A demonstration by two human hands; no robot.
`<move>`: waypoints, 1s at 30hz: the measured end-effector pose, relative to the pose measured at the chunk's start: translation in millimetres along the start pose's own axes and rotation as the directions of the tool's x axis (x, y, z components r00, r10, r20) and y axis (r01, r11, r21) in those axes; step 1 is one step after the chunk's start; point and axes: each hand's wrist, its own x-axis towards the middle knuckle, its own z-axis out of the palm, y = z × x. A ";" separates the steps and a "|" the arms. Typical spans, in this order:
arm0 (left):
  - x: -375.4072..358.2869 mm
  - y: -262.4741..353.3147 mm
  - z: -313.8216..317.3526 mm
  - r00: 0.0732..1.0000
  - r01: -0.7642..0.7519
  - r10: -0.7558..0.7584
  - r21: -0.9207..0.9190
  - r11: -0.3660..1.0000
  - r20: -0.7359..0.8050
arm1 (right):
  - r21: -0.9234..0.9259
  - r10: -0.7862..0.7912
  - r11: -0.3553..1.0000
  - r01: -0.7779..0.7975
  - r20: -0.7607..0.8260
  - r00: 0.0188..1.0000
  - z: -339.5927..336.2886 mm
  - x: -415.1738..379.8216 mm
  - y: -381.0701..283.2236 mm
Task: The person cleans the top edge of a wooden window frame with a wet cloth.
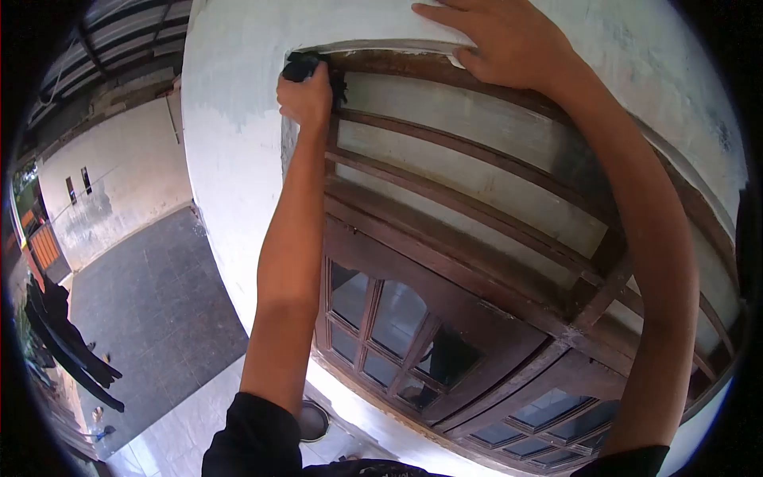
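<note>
My left hand [306, 95] is closed round a black cloth [300, 67] at the upper left corner of a brown wooden frame [397, 63]. Part of the cloth hangs against the frame beside my fingers. My right hand [509, 44] is spread on the pale wall [381, 20] above the frame's top edge, with its fingers apart and nothing seen in it. Below both hands, brown slats [469, 147] run across the vent opening.
Under the slats are brown window panels [397, 318] with glass panes. A dark round container [313, 421] stands on the floor below. At the left lie a dark tiled floor [159, 310], a far wall [119, 175] and hanging dark cloth [60, 334].
</note>
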 end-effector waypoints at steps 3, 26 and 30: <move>-18.5 12.3 2.3 0.963 -0.260 0.265 -0.099 0.960 0.040 | 0.014 0.002 1.000 -0.002 0.035 0.999 -6.3 4.7 -2.3; -69.3 55.1 7.9 0.916 -0.374 0.400 -0.302 0.877 0.028 | 0.039 -0.021 0.999 0.025 -0.090 0.996 18.1 4.0 9.3; -82.8 64.4 6.0 0.874 -0.424 0.480 -0.360 0.831 0.078 | 0.050 -0.012 0.999 0.017 -0.090 0.996 16.4 3.3 9.3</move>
